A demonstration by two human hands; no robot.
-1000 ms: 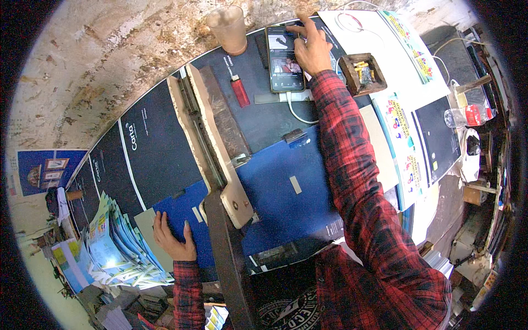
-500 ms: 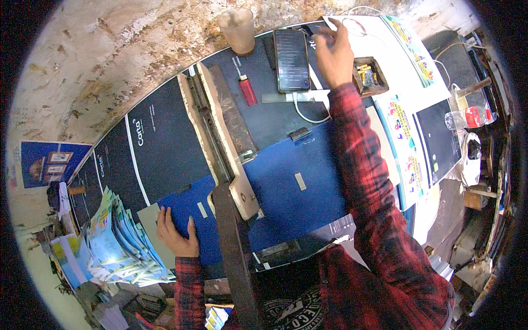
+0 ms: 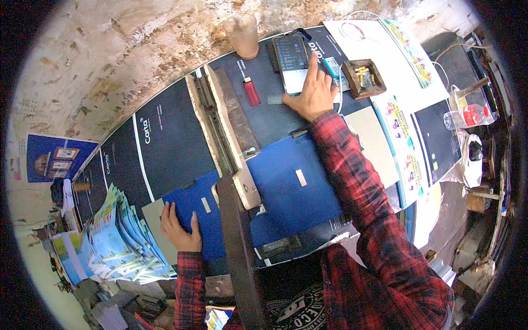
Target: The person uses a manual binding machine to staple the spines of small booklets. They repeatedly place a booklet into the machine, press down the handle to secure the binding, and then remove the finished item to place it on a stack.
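My left hand lies with fingers spread on the left part of a blue sheet, by the edge of a grey board. Beside the lower right of a phone, my right hand has its index finger stretched up and its thumb held out; whether the thumb touches the phone is unclear. The phone's screen is lit. Crossing the blue sheet between my hands is a long tool with cream sides and a metal rail, with a dark bar running toward me.
A wooden ashtray with cigarette butts sits right of the phone, a small blue pack between them. A red lighter and a cloudy cup are farther left. Printed sheets pile up at left and right. A bottle lies far right.
My right hand has come nearer and left from beyond the phone to its lower right side. The phone's screen shows a different, partly white display. My left hand stays on the blue sheet.
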